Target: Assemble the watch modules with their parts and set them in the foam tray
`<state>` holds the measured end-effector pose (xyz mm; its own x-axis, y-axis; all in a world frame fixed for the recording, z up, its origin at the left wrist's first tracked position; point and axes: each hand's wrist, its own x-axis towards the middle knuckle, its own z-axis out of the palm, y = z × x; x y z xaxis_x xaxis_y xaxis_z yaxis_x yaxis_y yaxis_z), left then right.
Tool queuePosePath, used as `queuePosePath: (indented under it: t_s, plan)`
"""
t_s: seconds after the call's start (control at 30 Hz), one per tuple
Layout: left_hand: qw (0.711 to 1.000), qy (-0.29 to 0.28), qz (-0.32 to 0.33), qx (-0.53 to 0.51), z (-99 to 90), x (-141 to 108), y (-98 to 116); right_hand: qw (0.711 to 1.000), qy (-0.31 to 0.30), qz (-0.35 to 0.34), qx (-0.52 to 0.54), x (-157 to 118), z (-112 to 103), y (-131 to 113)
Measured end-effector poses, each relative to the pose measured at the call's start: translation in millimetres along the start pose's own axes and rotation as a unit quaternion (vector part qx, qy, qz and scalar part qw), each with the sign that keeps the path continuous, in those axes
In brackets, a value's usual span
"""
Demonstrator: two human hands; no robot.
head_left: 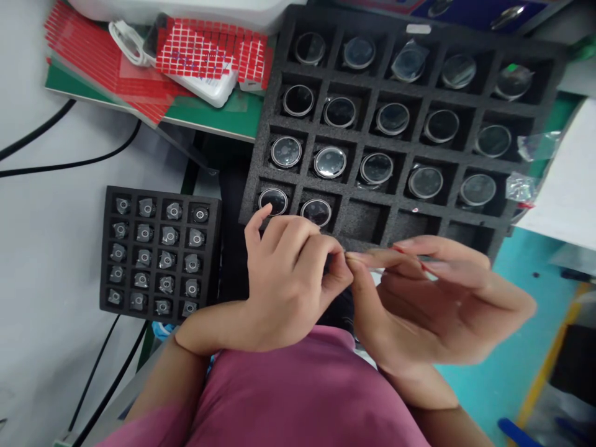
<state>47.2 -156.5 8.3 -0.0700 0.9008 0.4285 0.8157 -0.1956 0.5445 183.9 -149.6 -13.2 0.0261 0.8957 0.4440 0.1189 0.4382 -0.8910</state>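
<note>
Hands pinched together, cannot tell on what | foam tray: 17 discs visible | white box: print unreadable

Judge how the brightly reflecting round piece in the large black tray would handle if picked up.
The round piece is probably stiff, judging by its evenly circular outline. Its glossy, reflecting face suggests it could be slippery. Out of the tray and on edge, it might roll, given that round shape.
</note>
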Motion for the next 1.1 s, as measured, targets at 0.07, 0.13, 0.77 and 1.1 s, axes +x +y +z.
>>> queuePosePath:
  t_s: [0.07,0.13,0.77,1.1]
  plan:
    - [1.0,0.002,0.008,0.013,0.7,0.3,-0.4,0.999,-0.007,-0.013,-0.036,-2.6,-1.4,0.3]
    - [0.999,0.014,0.016,0.029,2.2,0.7,-0.2,0.998,-0.014,-0.022,-0.049,-3.5,-2.1,-0.4]
    - [0.995,0.01,0.005,-0.094,-11.1,4.0,-13.5,0.934,0.066,0.308,0.17,25.7,-3.4,-10.6]
    - [0.945,-0.094,-0.078,-0.302,-3.1,10.9,-13.3,0.934,0.042,0.303,0.187,26.0,0.5,-9.7]
